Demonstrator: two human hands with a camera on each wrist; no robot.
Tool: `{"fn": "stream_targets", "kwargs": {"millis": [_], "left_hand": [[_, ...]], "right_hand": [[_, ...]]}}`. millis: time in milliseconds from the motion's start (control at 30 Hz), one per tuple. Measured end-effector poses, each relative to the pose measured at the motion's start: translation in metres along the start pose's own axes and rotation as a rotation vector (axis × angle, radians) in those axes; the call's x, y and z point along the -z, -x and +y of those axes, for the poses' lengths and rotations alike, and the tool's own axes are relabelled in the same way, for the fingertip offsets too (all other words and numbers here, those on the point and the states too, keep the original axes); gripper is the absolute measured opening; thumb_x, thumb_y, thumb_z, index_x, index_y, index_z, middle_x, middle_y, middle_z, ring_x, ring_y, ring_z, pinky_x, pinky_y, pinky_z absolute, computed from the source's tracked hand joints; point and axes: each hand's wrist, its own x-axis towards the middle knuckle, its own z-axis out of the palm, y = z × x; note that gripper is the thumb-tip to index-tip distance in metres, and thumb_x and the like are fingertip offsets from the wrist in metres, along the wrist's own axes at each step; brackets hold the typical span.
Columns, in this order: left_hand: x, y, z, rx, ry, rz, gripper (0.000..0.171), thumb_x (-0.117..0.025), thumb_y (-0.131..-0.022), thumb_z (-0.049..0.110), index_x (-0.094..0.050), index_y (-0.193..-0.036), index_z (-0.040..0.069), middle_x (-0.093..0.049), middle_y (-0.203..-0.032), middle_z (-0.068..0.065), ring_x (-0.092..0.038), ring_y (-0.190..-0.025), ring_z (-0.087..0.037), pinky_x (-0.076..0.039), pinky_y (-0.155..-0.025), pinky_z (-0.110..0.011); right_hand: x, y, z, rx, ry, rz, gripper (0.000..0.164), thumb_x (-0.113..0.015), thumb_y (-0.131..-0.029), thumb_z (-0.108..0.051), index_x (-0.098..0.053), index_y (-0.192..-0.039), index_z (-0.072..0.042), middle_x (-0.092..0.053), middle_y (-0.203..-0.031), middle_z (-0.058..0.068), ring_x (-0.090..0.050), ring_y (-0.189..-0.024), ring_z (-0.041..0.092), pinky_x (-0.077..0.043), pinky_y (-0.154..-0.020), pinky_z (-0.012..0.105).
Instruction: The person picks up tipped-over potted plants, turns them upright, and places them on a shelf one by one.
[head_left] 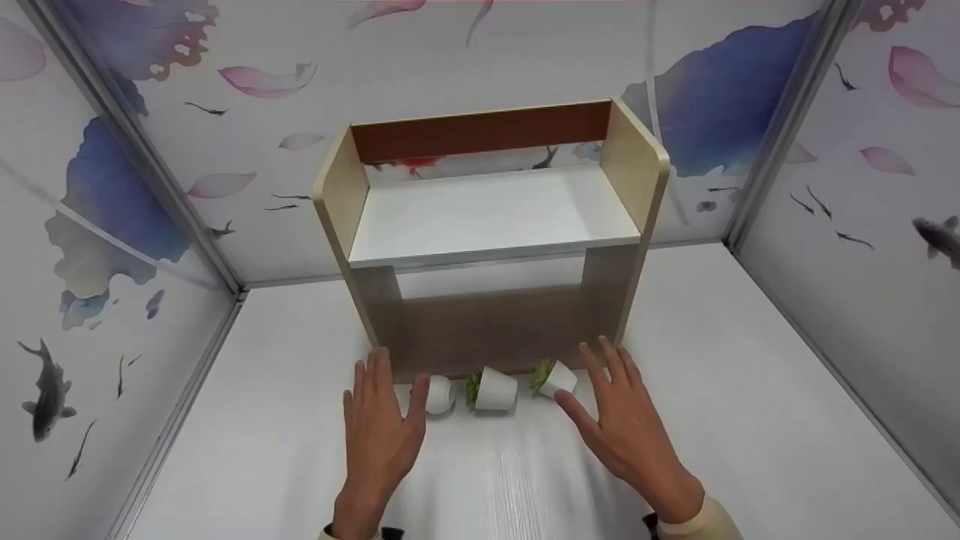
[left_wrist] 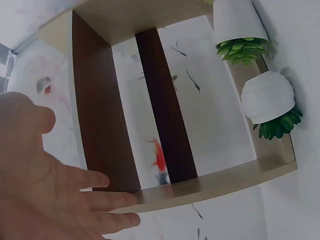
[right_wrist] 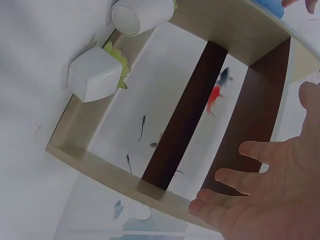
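Observation:
My left hand (head_left: 379, 435), fingers straight and thumb apart, is held near the lower left front corner of a small wooden shelf (head_left: 495, 214). My right hand (head_left: 630, 431) is spread in the same way at the lower right corner. Neither holds anything. Between them, three small white pots with artificial succulents lie tipped on their sides along the shelf's front. The left pot (head_left: 440, 396) is ribbed, with dark green leaves (left_wrist: 280, 125). A smooth pot (head_left: 496, 390) is in the middle. The right pot (head_left: 559, 380) is squarish, with yellow-green leaves (right_wrist: 116, 62).
The shelf has pale side panels (head_left: 637, 161), a white middle board (head_left: 495, 214) and a dark brown back rail (head_left: 480, 133). It stands on a white table (head_left: 262, 420), near printed walls (head_left: 480, 60) with fish and petals. Metal posts (head_left: 780, 127) mark the corners.

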Motion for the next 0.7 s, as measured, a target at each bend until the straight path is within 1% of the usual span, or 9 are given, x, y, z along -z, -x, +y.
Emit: {"fn": "stream_targets", "kwargs": {"millis": [100,167,200,300,367,467,567,700], "left_hand": [[0.001,-0.013,-0.006,0.0,0.202,0.085,0.076,-0.055,-0.105,0.043,-0.023,-0.161,0.002,-0.033,-0.161,-0.023,-0.03,-0.151,-0.04,-0.029,-0.118,-0.062],[0.001,-0.021,-0.011,0.015,0.294,0.143,0.078,-0.058,-0.104,0.04,-0.021,-0.161,0.002,-0.033,-0.161,-0.022,-0.033,-0.15,-0.038,-0.033,-0.116,-0.06],[0.0,-0.026,-0.012,0.026,0.325,0.17,0.079,-0.059,-0.104,0.04,-0.021,-0.161,0.001,-0.033,-0.162,-0.022,-0.033,-0.15,-0.038,-0.033,-0.116,-0.059],[-0.002,-0.038,-0.017,0.061,0.377,0.253,0.08,-0.062,-0.103,0.036,-0.022,-0.16,-0.003,-0.029,-0.164,-0.023,-0.027,-0.153,-0.037,-0.027,-0.12,-0.057],[-0.006,-0.048,-0.019,0.069,0.419,0.292,0.079,-0.064,-0.102,0.032,-0.022,-0.159,-0.004,-0.029,-0.164,-0.023,-0.026,-0.154,-0.036,-0.026,-0.122,-0.055],[-0.012,-0.061,-0.023,0.078,0.472,0.329,0.078,-0.065,-0.101,0.026,-0.021,-0.159,-0.005,-0.03,-0.164,-0.024,-0.028,-0.154,-0.036,-0.027,-0.122,-0.053],[-0.017,-0.073,-0.026,0.089,0.504,0.347,0.079,-0.067,-0.101,0.023,-0.02,-0.158,-0.006,-0.031,-0.163,-0.026,-0.031,-0.152,-0.038,-0.03,-0.12,-0.054],[-0.023,-0.085,-0.03,0.103,0.532,0.372,0.074,-0.069,-0.099,0.02,-0.029,-0.155,-0.008,-0.038,-0.159,-0.027,-0.038,-0.148,-0.039,-0.035,-0.117,-0.054]], "right_hand": [[-0.003,-0.004,0.002,-0.01,-0.037,-0.011,0.08,-0.056,-0.101,-0.056,-0.034,-0.159,-0.006,-0.026,-0.166,0.021,-0.022,-0.153,0.045,-0.027,-0.116,0.066],[-0.004,-0.006,0.003,-0.016,-0.068,-0.023,0.081,-0.057,-0.101,-0.056,-0.033,-0.159,-0.005,-0.026,-0.166,0.021,-0.023,-0.152,0.044,-0.028,-0.116,0.066],[-0.005,-0.007,0.004,-0.017,-0.081,-0.027,0.082,-0.057,-0.101,-0.056,-0.032,-0.16,-0.005,-0.026,-0.166,0.021,-0.024,-0.152,0.044,-0.028,-0.116,0.066],[-0.009,-0.01,0.006,-0.017,-0.112,-0.035,0.083,-0.057,-0.101,-0.055,-0.031,-0.16,-0.003,-0.027,-0.166,0.021,-0.025,-0.152,0.043,-0.028,-0.117,0.065],[-0.011,-0.013,0.007,-0.014,-0.123,-0.029,0.083,-0.059,-0.1,-0.055,-0.031,-0.159,-0.002,-0.028,-0.165,0.021,-0.028,-0.151,0.043,-0.029,-0.117,0.064],[-0.016,-0.017,0.009,-0.005,-0.127,-0.017,0.083,-0.061,-0.1,-0.052,-0.032,-0.158,0.0,-0.03,-0.163,0.023,-0.031,-0.149,0.043,-0.031,-0.116,0.063],[-0.021,-0.021,0.011,0.016,-0.125,0.003,0.082,-0.064,-0.099,-0.048,-0.034,-0.156,0.003,-0.033,-0.161,0.025,-0.033,-0.148,0.045,-0.033,-0.115,0.062],[-0.029,-0.026,0.015,0.028,-0.115,0.021,0.078,-0.067,-0.099,-0.042,-0.037,-0.153,0.006,-0.036,-0.158,0.027,-0.036,-0.145,0.046,-0.034,-0.114,0.062]]}}
